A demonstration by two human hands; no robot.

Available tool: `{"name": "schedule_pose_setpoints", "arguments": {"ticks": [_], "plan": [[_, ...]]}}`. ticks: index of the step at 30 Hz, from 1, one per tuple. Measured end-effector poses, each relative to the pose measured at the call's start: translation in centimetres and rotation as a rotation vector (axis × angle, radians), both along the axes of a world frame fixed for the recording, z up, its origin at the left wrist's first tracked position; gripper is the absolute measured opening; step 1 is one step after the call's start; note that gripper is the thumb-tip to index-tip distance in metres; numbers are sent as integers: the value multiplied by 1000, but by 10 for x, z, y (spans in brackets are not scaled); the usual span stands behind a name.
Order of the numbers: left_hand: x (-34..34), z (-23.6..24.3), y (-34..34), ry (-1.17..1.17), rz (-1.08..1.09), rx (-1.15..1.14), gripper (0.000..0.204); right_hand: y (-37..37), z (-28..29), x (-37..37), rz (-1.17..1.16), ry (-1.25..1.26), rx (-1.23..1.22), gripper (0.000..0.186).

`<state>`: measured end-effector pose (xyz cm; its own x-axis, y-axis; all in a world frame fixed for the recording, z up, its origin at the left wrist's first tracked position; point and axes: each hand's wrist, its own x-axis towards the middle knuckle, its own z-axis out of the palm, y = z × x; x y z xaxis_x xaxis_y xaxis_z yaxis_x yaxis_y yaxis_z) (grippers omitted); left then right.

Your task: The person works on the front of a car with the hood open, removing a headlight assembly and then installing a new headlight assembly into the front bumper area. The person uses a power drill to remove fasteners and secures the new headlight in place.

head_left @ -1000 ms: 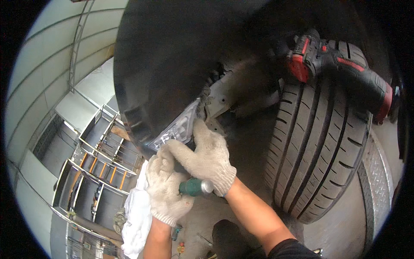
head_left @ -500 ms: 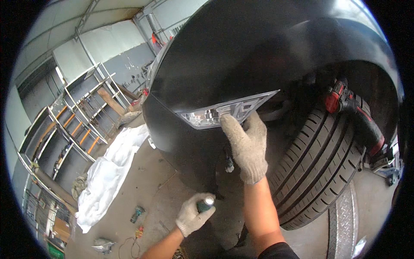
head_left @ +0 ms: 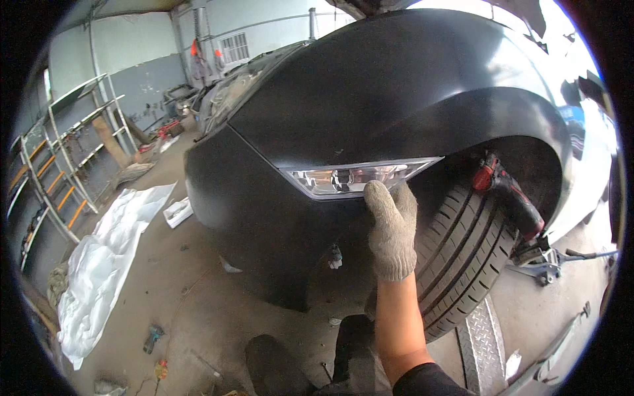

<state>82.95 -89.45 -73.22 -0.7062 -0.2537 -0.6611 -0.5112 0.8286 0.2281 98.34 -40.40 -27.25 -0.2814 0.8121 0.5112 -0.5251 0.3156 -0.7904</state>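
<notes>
The right hand [head_left: 392, 228], in a grey knitted glove, reaches up from the lower edge and lies flat against the black bumper [head_left: 264, 211] of a car. Its fingertips touch the lower rim of the clear lamp [head_left: 353, 178], a long pointed light that sits in the bumper just in front of the wheel arch. The grip of this hand is wide: the fingers are stretched and pressed on the surface, and they close around nothing. The left hand is not in the view, so I cannot tell its grip.

Just to the right of the hand stands the tyre [head_left: 462, 251], with deep grooves, under the black fender [head_left: 422, 92]. A red and black power drill [head_left: 508, 198] lies on top of the tyre, inside the arch. Under the tyre there is a metal ramp plate [head_left: 489, 336] with a raised pattern.

On the concrete floor [head_left: 198, 310] to the left lies a crumpled white sheet [head_left: 105, 264]. Behind it, along the wall, a metal rack [head_left: 59, 165] with orange bars stands. Two dark shoes [head_left: 310, 356] of the person show near the lower edge.
</notes>
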Motion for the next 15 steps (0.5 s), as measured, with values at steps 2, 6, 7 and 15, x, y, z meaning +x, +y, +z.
{"name": "schedule_pose_setpoints", "arguments": {"ticks": [2, 6, 7, 15], "plan": [[-2, -19, 0, -31, -16, 4, 37, 1, 0, -1, -13, 40, 28, 37], [-17, -40, 5, -56, -42, 18, 38, 5, -2, -1, 82, 98, 25, 44], [-14, -45, 8, -57, -45, 25, 38, 5, -1, 1, 88, 94, 20, 44], [-87, 32, 78, 588, -62, 362, 39, 6, -4, -4, 135, 138, 24, 42]]}}
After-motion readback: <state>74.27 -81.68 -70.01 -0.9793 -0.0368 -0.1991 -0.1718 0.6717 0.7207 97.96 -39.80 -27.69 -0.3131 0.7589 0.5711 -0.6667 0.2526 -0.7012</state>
